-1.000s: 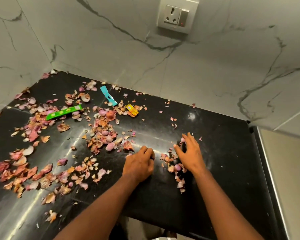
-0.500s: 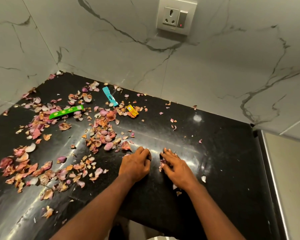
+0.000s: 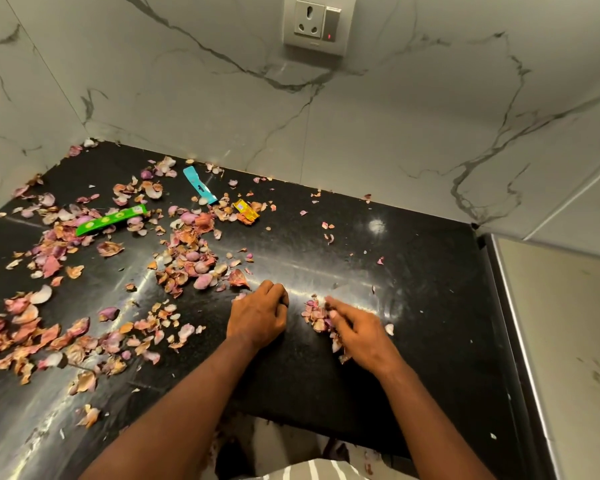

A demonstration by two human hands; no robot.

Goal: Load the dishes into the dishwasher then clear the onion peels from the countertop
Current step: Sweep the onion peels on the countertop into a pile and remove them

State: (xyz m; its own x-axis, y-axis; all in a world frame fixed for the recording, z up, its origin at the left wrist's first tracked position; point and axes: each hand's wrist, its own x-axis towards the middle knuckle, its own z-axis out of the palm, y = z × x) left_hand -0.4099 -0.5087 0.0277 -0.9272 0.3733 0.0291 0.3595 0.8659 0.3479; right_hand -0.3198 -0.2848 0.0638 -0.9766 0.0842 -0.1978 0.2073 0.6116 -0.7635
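Sweeping inward since 1 second ago, the right hand (image 3: 355,332) rakes a small heap of pink-brown papery onion peels (image 3: 315,315) across the glossy black stone table (image 3: 430,306), its grip loosely curled. Left hand (image 3: 258,315) rests fisted nearby; keep fingers low, cupping strays together.

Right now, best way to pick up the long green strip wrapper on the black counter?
Pinch the long green strip wrapper across its narrow width near the right end, which lies bare; come from above. It lies flat on the black countertop, its left end among loose onion peels, so a thin pinch suits.
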